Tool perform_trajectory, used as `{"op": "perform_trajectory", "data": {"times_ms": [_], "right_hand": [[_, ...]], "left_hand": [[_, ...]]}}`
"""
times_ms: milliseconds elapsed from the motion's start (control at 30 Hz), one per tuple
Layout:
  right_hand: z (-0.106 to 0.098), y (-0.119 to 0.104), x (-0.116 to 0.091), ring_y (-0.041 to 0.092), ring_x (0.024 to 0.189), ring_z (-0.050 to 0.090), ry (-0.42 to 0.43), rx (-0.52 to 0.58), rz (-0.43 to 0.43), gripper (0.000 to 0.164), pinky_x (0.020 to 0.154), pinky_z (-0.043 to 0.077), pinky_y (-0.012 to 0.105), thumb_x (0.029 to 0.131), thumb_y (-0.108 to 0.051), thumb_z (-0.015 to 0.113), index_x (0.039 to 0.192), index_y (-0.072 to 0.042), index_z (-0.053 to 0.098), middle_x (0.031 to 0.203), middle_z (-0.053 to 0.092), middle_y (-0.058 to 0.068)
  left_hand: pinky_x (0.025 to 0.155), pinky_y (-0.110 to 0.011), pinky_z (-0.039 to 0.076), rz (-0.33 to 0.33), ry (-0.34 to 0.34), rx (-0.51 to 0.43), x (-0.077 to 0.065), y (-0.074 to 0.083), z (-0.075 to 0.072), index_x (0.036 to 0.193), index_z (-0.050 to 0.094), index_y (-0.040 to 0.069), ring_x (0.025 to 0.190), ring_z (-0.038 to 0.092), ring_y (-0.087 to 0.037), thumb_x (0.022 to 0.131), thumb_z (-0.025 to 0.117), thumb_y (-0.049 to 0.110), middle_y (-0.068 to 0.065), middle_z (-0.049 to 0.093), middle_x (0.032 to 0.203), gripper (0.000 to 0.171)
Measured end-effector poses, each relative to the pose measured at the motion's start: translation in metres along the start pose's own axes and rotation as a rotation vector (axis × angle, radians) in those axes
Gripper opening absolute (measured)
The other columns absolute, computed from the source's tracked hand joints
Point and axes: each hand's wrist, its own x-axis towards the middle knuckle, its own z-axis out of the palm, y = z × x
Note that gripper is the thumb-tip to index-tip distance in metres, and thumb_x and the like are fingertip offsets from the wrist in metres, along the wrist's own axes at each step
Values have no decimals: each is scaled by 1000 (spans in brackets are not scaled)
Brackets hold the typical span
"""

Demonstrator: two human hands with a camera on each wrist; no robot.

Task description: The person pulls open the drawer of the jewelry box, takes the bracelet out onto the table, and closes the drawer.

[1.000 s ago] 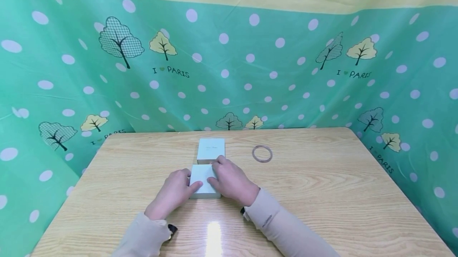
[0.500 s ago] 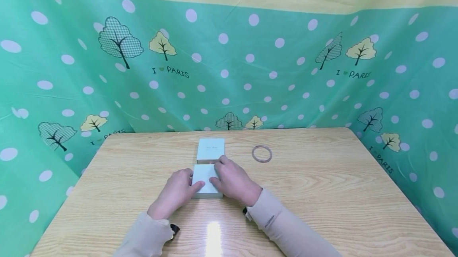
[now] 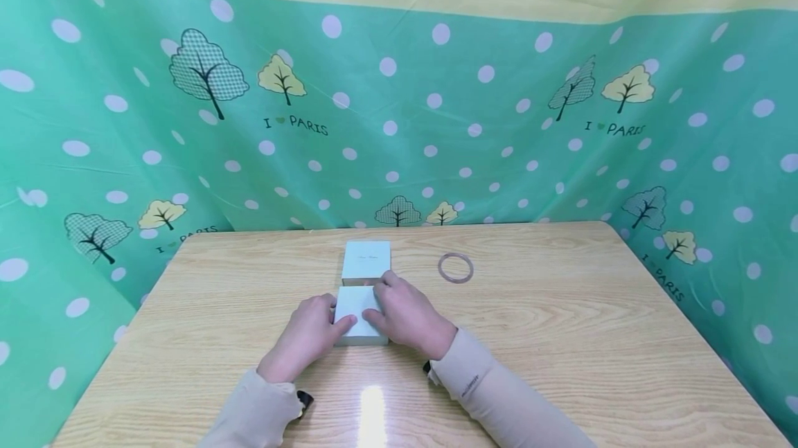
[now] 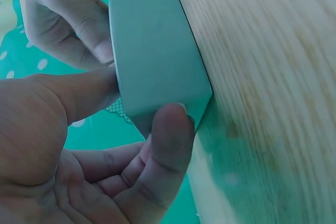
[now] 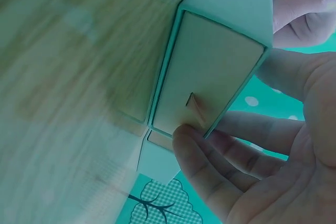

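A small pale-blue drawer box (image 3: 357, 304) lies on the table between both hands. My left hand (image 3: 305, 332) holds its left end, thumb over the top and fingers at the side. From the right, my right hand (image 3: 408, 318) grips the same box, its thumb on top and fingers round the far right corner. The right wrist view shows the beige drawer front (image 5: 215, 56) set flush in the sleeve, with a pink ribbon tab (image 5: 197, 109) sticking out. Fingertips of that hand touch the edge of the drawer front beside the ribbon.
Behind the held box stands a second pale-blue box (image 3: 366, 259) with small lettering on its lid. A thin mauve bangle (image 3: 456, 280) lies flat to its right on the wooden table (image 3: 561, 337). A green dotted cloth (image 3: 411, 109) hangs around the back and sides.
Both hands and the near box shifted slightly to the right during the first half second. Since then they have stayed almost still. The far box and the bangle keep their places.
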Motion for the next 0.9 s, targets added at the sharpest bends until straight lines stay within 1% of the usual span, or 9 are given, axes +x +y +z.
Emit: {"op": "perform_trajectory", "data": {"times_ms": [100, 133, 233, 367, 467, 600, 667, 800, 900], "right_hand": [[-4, 2, 1, 13, 80, 56, 12, 35, 6, 37, 70, 52, 24, 95, -32, 59, 112, 1, 65, 102, 58, 8], [-6, 3, 1, 13, 82, 57, 13, 56, 14, 35, 73, 53, 25, 96, -30, 57, 112, 1, 65, 103, 59, 8], [-14, 9, 2, 13, 82, 57, 6, 146, 71, 27, 72, 52, 25, 98, -23, 53, 108, -2, 67, 98, 59, 5], [-24, 18, 2, 11, 66, 56, -43, 340, 185, 24, 58, 51, 26, 99, -15, 47, 99, -4, 68, 79, 59, 0], [-28, 25, 0, 12, 55, 53, -82, 441, 263, 25, 49, 48, 28, 99, -15, 44, 97, -4, 66, 70, 58, -1], [-27, 32, -2, 13, 56, 52, -121, 476, 309, 21, 51, 48, 29, 98, -16, 49, 94, -4, 66, 69, 58, 1], [-25, 34, -2, 14, 57, 52, -155, 495, 321, 20, 53, 49, 30, 97, -17, 52, 93, -4, 67, 69, 58, 2], [-21, 35, -3, 15, 59, 54, -229, 511, 341, 18, 54, 49, 31, 94, -17, 55, 90, -6, 68, 69, 59, 2], [-18, 35, -4, 15, 58, 55, -255, 514, 344, 15, 53, 50, 31, 92, -17, 58, 86, -8, 68, 69, 60, 1]], "left_hand": [[52, -28, 42, -5, 2, 3, -1, 0, -1, 113, 61, -6, 63, 50, -15, 88, 70, 30, -3, 56, 75, 45], [53, -28, 42, -1, 6, 9, -1, 1, -2, 115, 61, -6, 64, 50, -15, 87, 70, 30, -3, 55, 76, 47], [56, -29, 42, 26, 30, 23, -1, 1, -4, 118, 59, -7, 68, 49, -16, 86, 71, 31, -4, 54, 78, 52], [64, -31, 43, 64, 53, 30, -3, 2, -5, 129, 54, -2, 74, 48, -17, 85, 73, 30, -5, 55, 87, 59], [66, -31, 43, 78, 50, 29, -3, 4, -4, 138, 49, 5, 77, 46, -17, 84, 73, 30, -7, 54, 95, 65], [66, -31, 43, 68, 32, 36, -5, 6, -2, 144, 43, 11, 76, 46, -16, 83, 74, 33, -8, 52, 100, 71], [69, -33, 45, 65, 25, 41, -5, 6, -1, 144, 43, 11, 78, 47, -16, 83, 74, 34, -9, 51, 103, 72], [80, -39, 49, 70, 23, 44, -6, 7, 0, 142, 46, 8, 85, 51, -17, 82, 76, 33, -11, 52, 107, 71], [81, -40, 49, 72, 20, 48, -6, 7, 1, 140, 47, 7, 87, 51, -18, 81, 76, 33, -12, 52, 107, 72]]}}
